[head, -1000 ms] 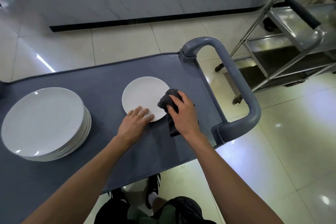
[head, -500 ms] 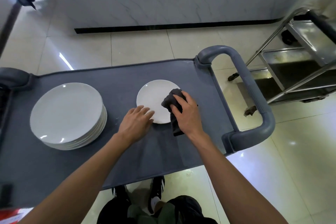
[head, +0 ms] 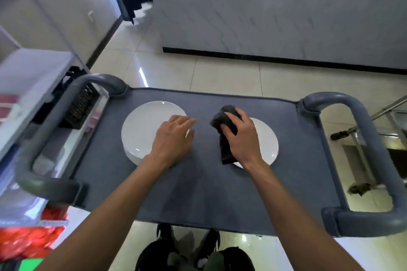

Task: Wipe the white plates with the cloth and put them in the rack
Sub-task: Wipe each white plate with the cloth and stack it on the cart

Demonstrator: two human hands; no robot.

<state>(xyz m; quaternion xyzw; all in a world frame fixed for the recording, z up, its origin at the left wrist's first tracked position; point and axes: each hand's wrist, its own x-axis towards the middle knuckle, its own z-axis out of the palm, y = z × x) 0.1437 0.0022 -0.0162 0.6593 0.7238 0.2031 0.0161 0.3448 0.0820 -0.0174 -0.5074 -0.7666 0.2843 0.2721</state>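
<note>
A grey cart (head: 220,193) with looped handles at both ends stood on glossy cream tiles (head: 220,72) before a marble wall (head: 275,6). The left hand (head: 174,138), fingers straight, lay over the plate stack (head: 141,130). The right hand (head: 241,136) gripped the dark cloth (head: 222,121) over a single plate (head: 267,141). A steel trolley (head: 361,145) stood at right.
</note>
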